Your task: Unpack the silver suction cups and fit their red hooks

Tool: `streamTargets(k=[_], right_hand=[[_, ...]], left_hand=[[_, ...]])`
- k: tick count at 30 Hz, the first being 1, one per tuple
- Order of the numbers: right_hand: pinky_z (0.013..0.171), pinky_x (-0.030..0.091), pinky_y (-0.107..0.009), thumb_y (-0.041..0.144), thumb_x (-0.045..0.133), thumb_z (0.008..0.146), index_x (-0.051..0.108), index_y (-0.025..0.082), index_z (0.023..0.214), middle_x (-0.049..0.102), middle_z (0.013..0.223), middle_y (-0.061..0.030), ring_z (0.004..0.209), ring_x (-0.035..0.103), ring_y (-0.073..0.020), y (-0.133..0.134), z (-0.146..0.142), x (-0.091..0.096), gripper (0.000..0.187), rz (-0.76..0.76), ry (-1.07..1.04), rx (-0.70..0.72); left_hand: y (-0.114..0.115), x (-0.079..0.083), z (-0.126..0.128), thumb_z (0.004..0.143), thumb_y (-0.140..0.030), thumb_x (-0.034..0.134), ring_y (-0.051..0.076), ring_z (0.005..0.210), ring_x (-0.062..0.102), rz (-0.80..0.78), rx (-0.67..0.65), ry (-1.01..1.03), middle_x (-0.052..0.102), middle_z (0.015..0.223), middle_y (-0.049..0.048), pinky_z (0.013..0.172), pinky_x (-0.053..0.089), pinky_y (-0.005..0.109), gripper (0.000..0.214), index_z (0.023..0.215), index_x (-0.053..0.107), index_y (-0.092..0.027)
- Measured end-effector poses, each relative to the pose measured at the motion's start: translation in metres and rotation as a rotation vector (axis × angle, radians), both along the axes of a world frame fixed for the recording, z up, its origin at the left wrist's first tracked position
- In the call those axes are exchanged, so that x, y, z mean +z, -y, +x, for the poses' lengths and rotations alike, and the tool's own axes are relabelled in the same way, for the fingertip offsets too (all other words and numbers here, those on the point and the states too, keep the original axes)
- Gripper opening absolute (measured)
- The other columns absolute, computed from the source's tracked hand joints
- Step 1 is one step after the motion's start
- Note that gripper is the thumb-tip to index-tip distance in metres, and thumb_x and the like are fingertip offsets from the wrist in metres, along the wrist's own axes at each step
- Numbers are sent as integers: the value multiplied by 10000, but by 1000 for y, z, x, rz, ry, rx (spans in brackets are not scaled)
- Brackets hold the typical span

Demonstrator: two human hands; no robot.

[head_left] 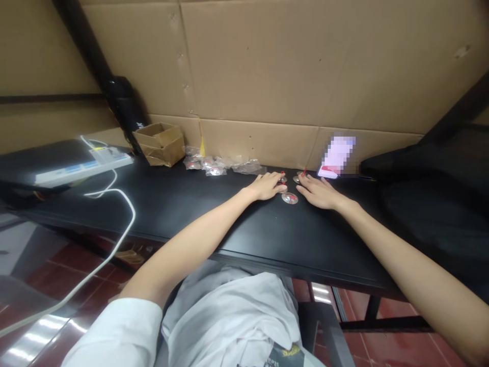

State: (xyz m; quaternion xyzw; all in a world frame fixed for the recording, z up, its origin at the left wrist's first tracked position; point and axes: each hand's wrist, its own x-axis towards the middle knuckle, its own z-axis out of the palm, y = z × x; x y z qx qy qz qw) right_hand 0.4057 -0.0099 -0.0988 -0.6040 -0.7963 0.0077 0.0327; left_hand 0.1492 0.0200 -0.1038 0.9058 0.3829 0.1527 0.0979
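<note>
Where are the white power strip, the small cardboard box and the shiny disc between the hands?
White power strip (82,167), head view, on its top face.
Small cardboard box (164,153), head view, on its outer wall.
Shiny disc (290,198), head view, on its middle.

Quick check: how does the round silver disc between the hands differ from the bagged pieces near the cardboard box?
The silver disc lies bare on the black table, while the bagged pieces sit wrapped in clear plastic. The disc lies apart, between the left hand and right hand; the bagged pieces are bunched farther back, beside the small cardboard box. Both look round and silvery with red marks.
</note>
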Motion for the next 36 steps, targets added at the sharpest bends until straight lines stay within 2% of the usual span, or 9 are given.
streamTargets(k=[3, 6, 10, 13, 15, 19, 25, 30, 36], right_hand=[[1343, 202, -668, 645, 254, 1087, 335, 246, 1741, 298, 1801, -109, 1662, 266, -407, -2, 4, -3, 770, 65, -1, -28], [1338, 197, -675, 664, 264, 1084, 384, 217, 1725, 219, 1824, -134, 1670, 206, -454, 1, 2, 1, 790, 147, -13, -55], [1356, 137, -655, 658, 270, 1102, 428, 242, 1711, 120, 1839, -108, 1694, 121, -416, 16, -17, 11, 754, 191, -83, 63], [1372, 93, -618, 684, 321, 1100, 421, 334, 1710, 125, 1835, -38, 1703, 118, -345, 30, -37, 13, 710, 111, -134, 284], [1374, 56, -617, 674, 338, 1106, 417, 359, 1708, 192, 1824, -23, 1699, 157, -315, 35, -47, 10, 684, 35, -138, 392], [1368, 136, -633, 561, 311, 1135, 511, 295, 1658, 365, 1772, -80, 1659, 318, -309, 31, -51, 2, 619, 30, -123, 395], [1245, 427, -629, 294, 387, 1093, 739, 177, 1402, 720, 1451, -172, 1362, 663, -364, 13, -33, -5, 482, 292, -74, 368], [1144, 533, -570, 226, 487, 1041, 791, 178, 1283, 760, 1342, -172, 1272, 699, -367, 10, -30, -7, 391, 355, -104, 351], [1208, 466, -627, 225, 515, 1029, 769, 230, 1316, 743, 1390, -136, 1326, 670, -361, 19, -42, -6, 383, 377, -175, 429]], left_hand=[[4, 9, 1, 1111, -553, 420, 342, 1513, 483, 143, 45, 29, 505, 1679, 138, 1234, 364, 522, 598, 1623, 449, -243], [5, 29, -20, 1119, -468, 420, 356, 1447, 512, 309, 149, 85, 600, 1558, 158, 1219, 364, 534, 488, 1508, 547, -202], [-3, 52, -83, 1043, -233, 490, 369, 1391, 534, 358, 486, 160, 628, 1436, 182, 1182, 393, 523, 351, 1380, 566, -174], [-12, 54, -136, 999, -261, 574, 388, 1413, 517, 300, 678, 164, 612, 1433, 176, 1196, 390, 533, 360, 1352, 561, -189], [-18, 48, -165, 961, -354, 668, 399, 1429, 516, 142, 728, 90, 632, 1425, 177, 1194, 406, 531, 354, 1272, 607, -194], [-26, 34, -191, 852, -509, 835, 364, 1387, 587, -53, 663, -3, 709, 1359, 144, 1169, 439, 491, 511, 1230, 667, -209], [-27, 32, -186, 813, -471, 886, 311, 1205, 697, -41, 685, 43, 769, 1223, 104, 1052, 510, 408, 458, 1167, 753, -212], [-24, 38, -189, 708, -473, 959, 259, 1006, 725, -53, 674, 102, 789, 1063, 64, 861, 517, 337, 425, 999, 788, -214], [-18, 44, -192, 604, -342, 996, 195, 705, 681, -174, 573, 241, 752, 723, 37, 637, 456, 286, 299, 746, 786, -185]])
